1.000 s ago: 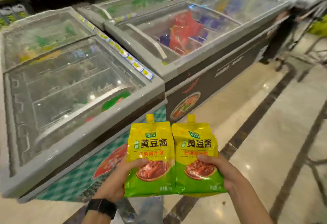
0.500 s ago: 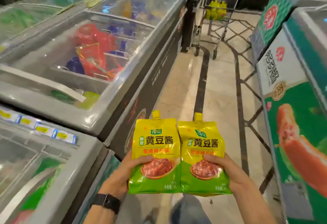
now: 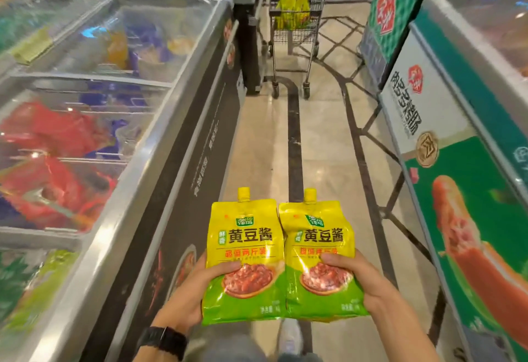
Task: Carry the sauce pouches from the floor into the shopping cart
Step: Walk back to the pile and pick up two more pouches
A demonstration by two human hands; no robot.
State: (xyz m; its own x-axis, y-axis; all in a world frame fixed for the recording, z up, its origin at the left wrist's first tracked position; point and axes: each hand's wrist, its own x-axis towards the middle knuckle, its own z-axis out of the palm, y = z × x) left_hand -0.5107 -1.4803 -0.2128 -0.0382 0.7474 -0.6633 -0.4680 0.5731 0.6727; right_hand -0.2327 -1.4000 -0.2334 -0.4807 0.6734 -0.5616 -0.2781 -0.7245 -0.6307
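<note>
Two yellow-and-green sauce pouches with yellow spout caps stand upright side by side in front of me. My left hand (image 3: 197, 290) grips the left pouch (image 3: 243, 247) at its lower edge, thumb across the front. My right hand (image 3: 363, 281) grips the right pouch (image 3: 317, 247) the same way. At the far end of the aisle stands the metal shopping cart (image 3: 294, 33), with several more yellow-green pouches (image 3: 293, 10) inside its basket.
A long glass-topped chest freezer (image 3: 160, 121) lines the left side of the aisle. Green and white freezers (image 3: 445, 139) line the right. A tiled floor strip (image 3: 323, 144) runs between them up to the cart. My shoe shows below the pouches.
The view has swung right from the freezers to look down the aisle, and the cart has come nearer. Both hands keep the same hold on the pouches.
</note>
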